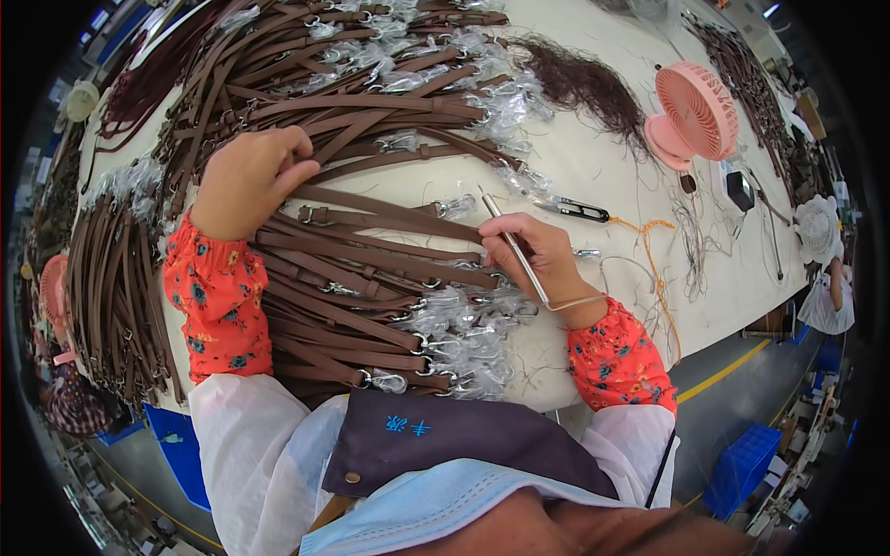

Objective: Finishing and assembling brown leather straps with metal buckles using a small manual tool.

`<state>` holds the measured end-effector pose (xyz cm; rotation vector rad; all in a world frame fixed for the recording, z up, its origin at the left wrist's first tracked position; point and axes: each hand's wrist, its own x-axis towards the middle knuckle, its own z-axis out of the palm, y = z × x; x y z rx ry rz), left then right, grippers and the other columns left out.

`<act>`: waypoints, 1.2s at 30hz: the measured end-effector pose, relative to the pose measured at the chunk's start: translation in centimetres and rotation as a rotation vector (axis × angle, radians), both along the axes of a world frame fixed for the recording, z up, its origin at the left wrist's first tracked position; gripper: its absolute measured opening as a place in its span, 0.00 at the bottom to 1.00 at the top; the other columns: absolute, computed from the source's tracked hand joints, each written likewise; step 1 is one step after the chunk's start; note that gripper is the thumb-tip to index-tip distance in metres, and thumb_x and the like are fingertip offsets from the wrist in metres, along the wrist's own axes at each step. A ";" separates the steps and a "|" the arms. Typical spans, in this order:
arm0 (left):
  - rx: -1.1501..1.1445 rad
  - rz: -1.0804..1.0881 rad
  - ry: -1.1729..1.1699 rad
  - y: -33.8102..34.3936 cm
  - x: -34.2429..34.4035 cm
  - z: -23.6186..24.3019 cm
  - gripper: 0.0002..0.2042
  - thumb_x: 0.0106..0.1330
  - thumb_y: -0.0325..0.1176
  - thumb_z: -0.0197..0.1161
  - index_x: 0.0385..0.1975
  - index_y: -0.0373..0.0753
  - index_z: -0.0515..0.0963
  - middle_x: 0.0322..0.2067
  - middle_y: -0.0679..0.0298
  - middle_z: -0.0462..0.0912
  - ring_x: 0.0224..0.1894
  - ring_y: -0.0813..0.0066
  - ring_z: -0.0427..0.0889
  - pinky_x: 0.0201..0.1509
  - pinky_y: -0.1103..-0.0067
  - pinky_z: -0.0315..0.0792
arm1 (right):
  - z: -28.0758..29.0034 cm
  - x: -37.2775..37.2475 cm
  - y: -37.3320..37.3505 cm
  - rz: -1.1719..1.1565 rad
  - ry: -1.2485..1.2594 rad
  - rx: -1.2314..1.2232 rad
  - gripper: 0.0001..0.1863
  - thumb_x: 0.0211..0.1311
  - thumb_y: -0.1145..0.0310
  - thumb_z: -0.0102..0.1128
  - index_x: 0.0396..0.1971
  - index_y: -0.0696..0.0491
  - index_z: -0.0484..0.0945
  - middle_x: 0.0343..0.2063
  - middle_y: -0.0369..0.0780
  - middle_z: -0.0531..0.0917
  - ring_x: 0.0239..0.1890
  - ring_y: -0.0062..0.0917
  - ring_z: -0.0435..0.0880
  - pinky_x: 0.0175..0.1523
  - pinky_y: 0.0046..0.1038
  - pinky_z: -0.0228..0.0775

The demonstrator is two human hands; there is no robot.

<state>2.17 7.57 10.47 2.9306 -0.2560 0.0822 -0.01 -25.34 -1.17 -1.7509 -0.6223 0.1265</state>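
My right hand (542,252) grips a slim silver pen-like tool (519,255) with a pointed tip, a thin cord running from its rear end past my wrist. The thumb and fingertips of this hand also meet the end of a brown strap (399,221). Over the left part of the strap pile, my left hand (252,178) is closed, thumb toward the index finger; what lies between them, if anything, I cannot make out. Many brown straps (343,252) with metal buckles lie under and between both hands, their clasps wrapped in clear plastic (459,338).
Thread snips (579,209) on an orange cord lie right of my right hand. Beyond are a dark thread tangle (584,83), a pink fan (693,113) and a small black box (740,191). Another strap bundle (116,287) hangs at left. A blue crate (742,471) stands on the floor.
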 end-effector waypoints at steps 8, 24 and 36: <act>-0.363 -0.576 0.095 -7.7 -0.7 -5.9 0.08 0.61 0.32 0.64 0.38 0.38 0.78 0.33 0.57 0.81 0.38 0.55 0.80 0.41 0.66 0.73 | 0.2 0.1 -0.1 0.013 -0.080 -0.068 0.09 0.62 0.76 0.63 0.42 0.53 0.78 0.33 0.40 0.85 0.31 0.22 0.85 0.35 0.23 0.76; -0.336 -0.519 -0.144 -8.4 0.1 -10.6 0.03 0.60 0.30 0.62 0.31 0.39 0.77 0.47 0.60 0.82 0.47 0.58 0.79 0.49 0.67 0.74 | 6.5 0.7 -5.9 -0.047 -0.502 -0.856 0.11 0.51 0.71 0.67 0.31 0.51 0.73 0.26 0.39 0.80 0.34 0.36 0.80 0.45 0.36 0.69; -0.564 -0.593 0.047 -8.6 -0.3 -10.6 0.08 0.62 0.24 0.62 0.40 0.36 0.78 0.36 0.59 0.76 0.37 0.60 0.78 0.44 0.73 0.72 | 1.8 1.2 -2.2 0.093 -0.419 -0.272 0.09 0.54 0.77 0.62 0.35 0.54 0.72 0.38 0.43 0.82 0.38 0.39 0.80 0.44 0.36 0.72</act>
